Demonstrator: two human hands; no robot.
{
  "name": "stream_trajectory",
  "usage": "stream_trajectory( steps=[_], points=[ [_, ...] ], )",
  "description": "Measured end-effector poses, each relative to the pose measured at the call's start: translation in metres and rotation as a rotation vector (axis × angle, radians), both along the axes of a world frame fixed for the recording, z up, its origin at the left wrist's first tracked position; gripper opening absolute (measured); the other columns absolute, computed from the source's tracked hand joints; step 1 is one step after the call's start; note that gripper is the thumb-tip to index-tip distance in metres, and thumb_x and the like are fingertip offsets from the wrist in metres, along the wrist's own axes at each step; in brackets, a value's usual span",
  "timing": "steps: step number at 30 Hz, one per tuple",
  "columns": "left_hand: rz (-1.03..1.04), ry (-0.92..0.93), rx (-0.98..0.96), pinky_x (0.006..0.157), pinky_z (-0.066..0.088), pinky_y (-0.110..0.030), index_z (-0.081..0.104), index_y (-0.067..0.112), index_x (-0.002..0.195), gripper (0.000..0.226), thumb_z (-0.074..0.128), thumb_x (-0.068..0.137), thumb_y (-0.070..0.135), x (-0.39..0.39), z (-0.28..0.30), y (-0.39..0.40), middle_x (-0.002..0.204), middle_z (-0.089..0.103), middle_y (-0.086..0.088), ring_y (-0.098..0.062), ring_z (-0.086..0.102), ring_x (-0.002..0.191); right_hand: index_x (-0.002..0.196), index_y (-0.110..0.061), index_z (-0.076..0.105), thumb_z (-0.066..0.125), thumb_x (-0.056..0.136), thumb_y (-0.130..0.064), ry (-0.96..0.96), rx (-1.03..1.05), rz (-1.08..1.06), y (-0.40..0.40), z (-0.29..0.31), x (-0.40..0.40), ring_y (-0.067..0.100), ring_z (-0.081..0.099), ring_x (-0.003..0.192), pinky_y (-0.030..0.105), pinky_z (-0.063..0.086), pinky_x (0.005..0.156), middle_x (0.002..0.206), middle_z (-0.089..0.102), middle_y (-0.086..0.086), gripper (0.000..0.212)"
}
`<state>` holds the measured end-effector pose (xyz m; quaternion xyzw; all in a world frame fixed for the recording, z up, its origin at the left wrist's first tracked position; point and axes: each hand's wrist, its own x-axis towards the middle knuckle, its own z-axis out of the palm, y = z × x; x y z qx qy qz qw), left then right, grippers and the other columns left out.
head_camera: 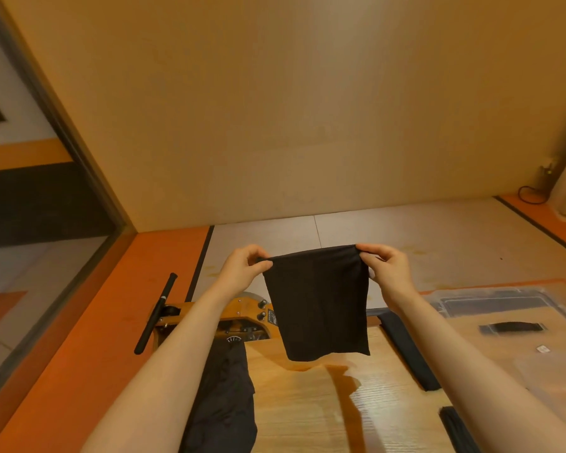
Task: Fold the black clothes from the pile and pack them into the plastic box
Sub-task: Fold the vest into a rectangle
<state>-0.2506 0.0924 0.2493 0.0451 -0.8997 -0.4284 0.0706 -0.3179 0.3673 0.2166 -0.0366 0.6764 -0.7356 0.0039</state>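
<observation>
I hold a small black garment point(317, 302) up in the air by its top edge. My left hand point(242, 268) pinches its top left corner and my right hand point(388, 268) pinches its top right corner. The cloth hangs flat above the wooden table point(307, 407). A pile of black clothes point(223, 400) lies on the table's left side under my left forearm. The clear plastic box point(504, 308) with a black handle on its lid sits to the right, beyond my right forearm.
Wooden equipment with a black bar point(157, 313) stands behind the table on the orange floor. Black straps point(409, 351) lie along the table's right edge. A beige wall rises ahead, and a cable point(533, 194) coils at the far right.
</observation>
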Motion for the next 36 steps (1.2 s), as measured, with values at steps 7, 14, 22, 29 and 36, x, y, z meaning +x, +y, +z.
stream_trajectory(
  steps=[7,14,22,29,36],
  points=[
    [-0.012,-0.052,0.152,0.087,0.055,-0.037,0.05,0.04,0.087,0.03,0.048,0.098,0.012,0.004,-0.013,-0.003,0.091,0.06,-0.032,-0.037,0.064,0.09,0.093,-0.019,0.07,0.057,0.095,-0.002,-0.045,0.034,-0.002,0.0,-0.007,-0.006,0.022,0.065,0.102,0.034,0.056,0.085,0.101,0.069,0.003,0.022],
    [0.01,-0.093,0.231,0.082,0.049,-0.017,0.07,0.024,0.087,0.041,0.039,0.099,0.0,0.005,-0.02,0.004,0.106,0.064,0.002,-0.011,0.06,0.101,0.099,-0.015,0.07,0.056,0.096,-0.004,-0.071,0.103,0.024,0.0,-0.015,-0.004,0.018,0.063,0.1,0.04,0.054,0.093,0.101,0.068,0.001,0.018],
    [0.073,-0.039,0.321,0.08,0.05,-0.015,0.067,0.024,0.106,0.024,0.066,0.088,0.008,0.009,-0.031,0.006,0.111,0.063,0.006,-0.007,0.058,0.104,0.119,-0.008,0.066,0.054,0.097,-0.005,-0.066,0.189,0.098,-0.003,-0.022,-0.004,0.019,0.061,0.107,0.041,0.053,0.095,0.112,0.065,0.001,0.025],
    [0.228,0.019,0.352,0.065,0.047,-0.004,0.066,0.015,0.116,0.031,0.066,0.087,0.003,0.002,-0.048,0.009,0.113,0.061,0.005,-0.005,0.054,0.101,0.119,-0.01,0.066,0.054,0.097,-0.005,-0.051,0.272,0.115,-0.013,-0.036,-0.007,0.01,0.058,0.099,0.03,0.054,0.088,0.11,0.061,-0.004,0.025],
    [0.309,0.03,0.348,0.086,0.045,-0.016,0.066,0.014,0.117,0.032,0.064,0.088,0.001,-0.029,-0.038,-0.001,0.112,0.059,0.004,-0.008,0.05,0.105,0.122,-0.006,0.065,0.05,0.099,-0.002,-0.049,0.258,0.12,-0.031,-0.029,-0.042,0.014,0.058,0.105,0.026,0.051,0.089,0.115,0.061,0.002,0.028]
  ],
)
